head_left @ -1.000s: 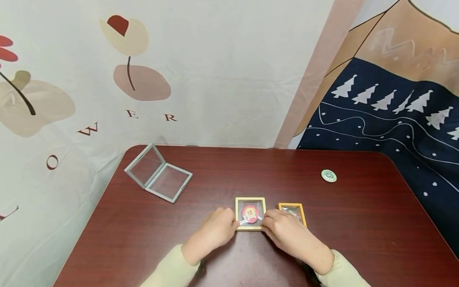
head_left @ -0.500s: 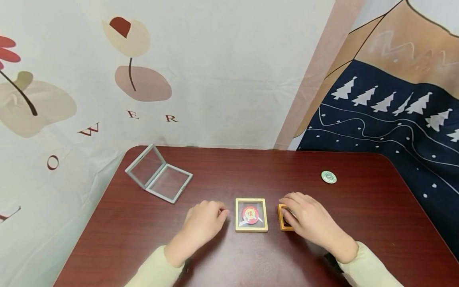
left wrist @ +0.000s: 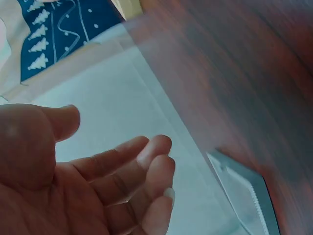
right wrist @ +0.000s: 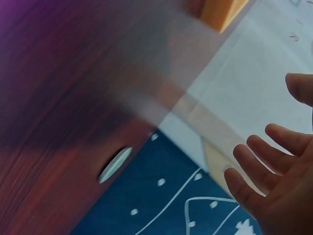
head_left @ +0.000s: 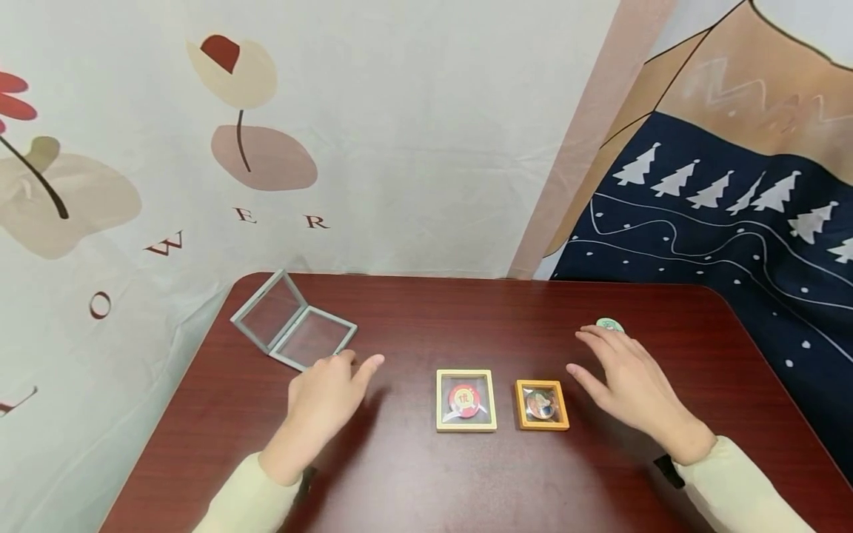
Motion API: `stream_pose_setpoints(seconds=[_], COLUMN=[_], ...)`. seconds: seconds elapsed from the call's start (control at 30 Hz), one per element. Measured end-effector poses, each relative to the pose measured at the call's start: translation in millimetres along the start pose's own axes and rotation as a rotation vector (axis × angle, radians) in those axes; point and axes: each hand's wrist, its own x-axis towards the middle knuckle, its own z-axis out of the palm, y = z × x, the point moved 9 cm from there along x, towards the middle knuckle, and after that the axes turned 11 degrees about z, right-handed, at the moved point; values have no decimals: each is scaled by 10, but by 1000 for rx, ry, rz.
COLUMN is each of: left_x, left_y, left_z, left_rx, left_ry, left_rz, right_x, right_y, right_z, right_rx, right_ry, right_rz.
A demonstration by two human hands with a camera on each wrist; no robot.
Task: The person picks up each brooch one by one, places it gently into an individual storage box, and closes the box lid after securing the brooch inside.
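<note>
My left hand [head_left: 326, 396] hovers just in front of a grey-green hinged display case [head_left: 310, 334], fingers relaxed and holding nothing. That case lies unfolded, its lid tilted up; one corner of the case [left wrist: 264, 193] shows in the left wrist view. My right hand [head_left: 636, 389] is over the table with fingers loosely spread. Its fingertips partly cover a pale green round chip [head_left: 609, 323] in the head view. In the right wrist view the chip [right wrist: 115, 165] lies apart from the fingers. Between the hands sit a pale yellow case [head_left: 466, 428] around a red chip [head_left: 464, 400] and a smaller orange case [head_left: 543, 426] around a coin-like disc [head_left: 540, 404].
The dark red-brown table [head_left: 413, 474] has rounded far corners. Behind it hangs a pale cloth [head_left: 413, 148] with flower shapes and letters. A navy cloth [head_left: 720, 222] with white trees hangs at the right.
Both hands have left the yellow case. The left moved left toward the grey-green case. The right passed over the orange case and moved on right toward the green chip. The cases stayed put.
</note>
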Motion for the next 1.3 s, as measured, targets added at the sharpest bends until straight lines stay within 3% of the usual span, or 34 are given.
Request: stream_pose_setpoints(seconds=[0.43, 0.63, 0.93, 1.3], left_x=[47, 97, 131, 191], left_y=[-534, -744, -932, -1038], left_z=[-126, -149, -114, -50], left_rx=[55, 61, 90, 104], left_ry=[-10, -24, -95, -187], left_rz=[-135, -192, -216, -215], right_x=[172, 238, 346, 442], right_y=[573, 836, 1031, 1254], right_z=[100, 193, 295, 434], right_rx=[-20, -23, -33, -54], right_ry=[-97, -187, -243, -322], right_rz=[131, 234, 280, 334])
